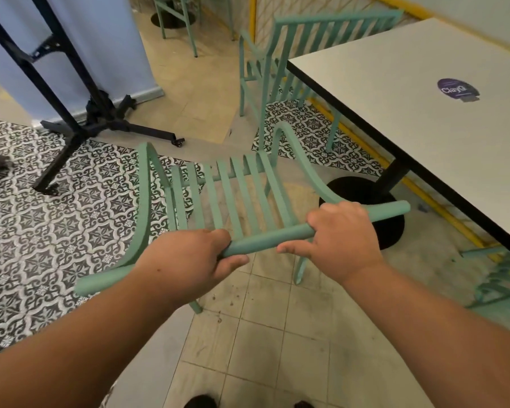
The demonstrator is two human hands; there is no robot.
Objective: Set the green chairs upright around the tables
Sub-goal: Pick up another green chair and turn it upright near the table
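Hands grip 1 green chair (236, 198) by its top rail — left hand (186, 257) and right hand (340, 235) both wrapped around it, near the white table (395, 92) on the right. Positioning step; next, likely sliding it toward the table edge.

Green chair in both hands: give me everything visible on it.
The green chair is mint green, seemingly painted metal, with a slatted seat, curved armrests and a round top rail. It stands upright on its legs, back toward the camera, on the floor beside the white table, not touching it. The left hand and right hand both grip the top rail, which tilts up to the right.
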